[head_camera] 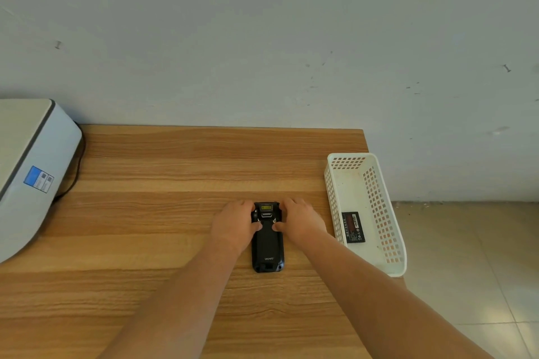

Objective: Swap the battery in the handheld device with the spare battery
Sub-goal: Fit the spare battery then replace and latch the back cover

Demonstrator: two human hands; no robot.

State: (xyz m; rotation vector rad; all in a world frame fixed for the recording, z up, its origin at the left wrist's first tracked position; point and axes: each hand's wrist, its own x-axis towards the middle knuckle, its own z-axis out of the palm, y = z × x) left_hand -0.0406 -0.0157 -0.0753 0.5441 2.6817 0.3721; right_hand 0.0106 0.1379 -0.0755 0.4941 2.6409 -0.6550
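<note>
A black handheld device (267, 245) lies face down on the wooden table (163, 172), its back cover on and its scanner end pointing away from me. My left hand (236, 223) grips its upper left side, thumb resting by the left cover latch. My right hand (300, 220) grips the upper right side, thumb by the right latch. A black spare battery (353, 226) with a red label lies flat inside the white perforated basket (379, 204) at the right of the table.
A large white and grey printer (32, 172) with a blue sticker and a black cable stands at the table's left. The table's right edge runs under the basket, with tiled floor beyond. A pale wall rises behind the table.
</note>
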